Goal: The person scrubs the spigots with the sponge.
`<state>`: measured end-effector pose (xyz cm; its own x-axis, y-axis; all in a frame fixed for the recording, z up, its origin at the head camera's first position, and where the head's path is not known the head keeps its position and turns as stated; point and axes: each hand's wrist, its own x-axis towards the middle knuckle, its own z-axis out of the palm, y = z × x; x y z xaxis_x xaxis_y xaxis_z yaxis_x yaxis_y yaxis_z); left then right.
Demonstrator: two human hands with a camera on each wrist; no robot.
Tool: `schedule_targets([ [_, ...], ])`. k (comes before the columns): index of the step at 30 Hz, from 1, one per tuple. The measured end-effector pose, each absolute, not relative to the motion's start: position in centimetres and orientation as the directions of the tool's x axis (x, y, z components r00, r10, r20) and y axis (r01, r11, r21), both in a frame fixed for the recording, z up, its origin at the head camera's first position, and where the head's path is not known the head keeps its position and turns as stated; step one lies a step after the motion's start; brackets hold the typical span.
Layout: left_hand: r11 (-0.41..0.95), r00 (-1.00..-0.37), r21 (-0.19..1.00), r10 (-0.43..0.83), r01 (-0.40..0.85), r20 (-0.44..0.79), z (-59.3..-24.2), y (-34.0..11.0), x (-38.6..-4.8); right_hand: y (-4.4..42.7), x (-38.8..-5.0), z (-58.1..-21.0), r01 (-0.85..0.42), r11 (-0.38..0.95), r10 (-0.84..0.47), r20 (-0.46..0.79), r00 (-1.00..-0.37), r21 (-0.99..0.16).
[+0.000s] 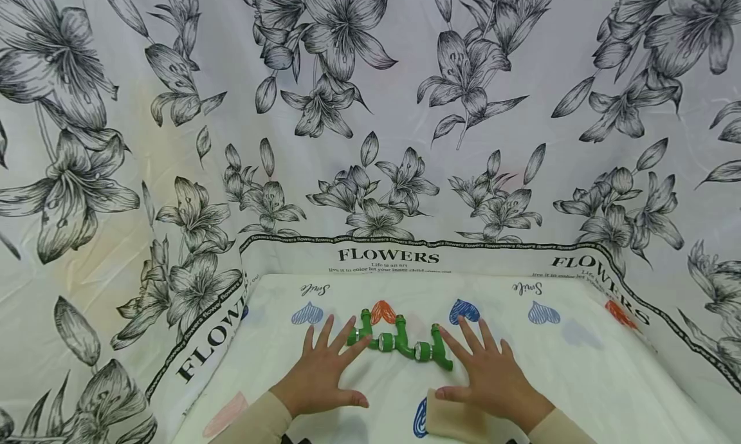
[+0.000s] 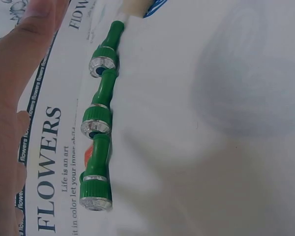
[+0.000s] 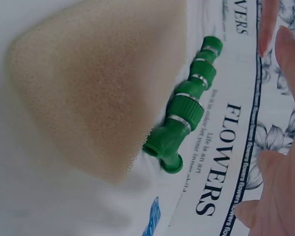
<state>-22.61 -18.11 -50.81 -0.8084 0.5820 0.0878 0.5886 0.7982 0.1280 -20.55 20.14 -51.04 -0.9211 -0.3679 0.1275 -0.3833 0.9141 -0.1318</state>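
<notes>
A row of green Y-shaped pipe fittings (image 1: 403, 336) with silvery rings lies joined end to end on the cloth, between and just beyond my two hands. My left hand (image 1: 324, 376) is spread with straight fingers near the row's left end, partly covering it in the head view. My right hand (image 1: 492, 376) is likewise spread, its index finger near the right end of the row. Below its thumb lies a beige sponge (image 1: 454, 419), which looms large in the right wrist view. Neither hand holds anything. Whether the left fingertips touch the fittings I cannot tell.
A white cloth with hearts and lettering covers the table (image 1: 608, 373). Behind and at both sides hangs a white curtain (image 1: 399, 109) with black lily drawings. Its printed "FLOWERS" border meets the table's back and side edges.
</notes>
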Motion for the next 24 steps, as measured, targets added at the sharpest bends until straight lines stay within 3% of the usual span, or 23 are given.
schedule_targets([
  [19,0.797,-0.808,0.131,0.580,0.590,0.106,-50.97,-18.16,-22.13,19.78,-20.67,-51.21,-0.444,0.891,-0.415,0.218,-0.883,-0.100],
  [24,0.789,-0.801,0.142,0.582,0.598,0.140,-50.86,-18.10,-22.29,20.14,-20.69,-51.11,-0.476,0.859,-0.423,0.264,-0.867,-0.189],
])
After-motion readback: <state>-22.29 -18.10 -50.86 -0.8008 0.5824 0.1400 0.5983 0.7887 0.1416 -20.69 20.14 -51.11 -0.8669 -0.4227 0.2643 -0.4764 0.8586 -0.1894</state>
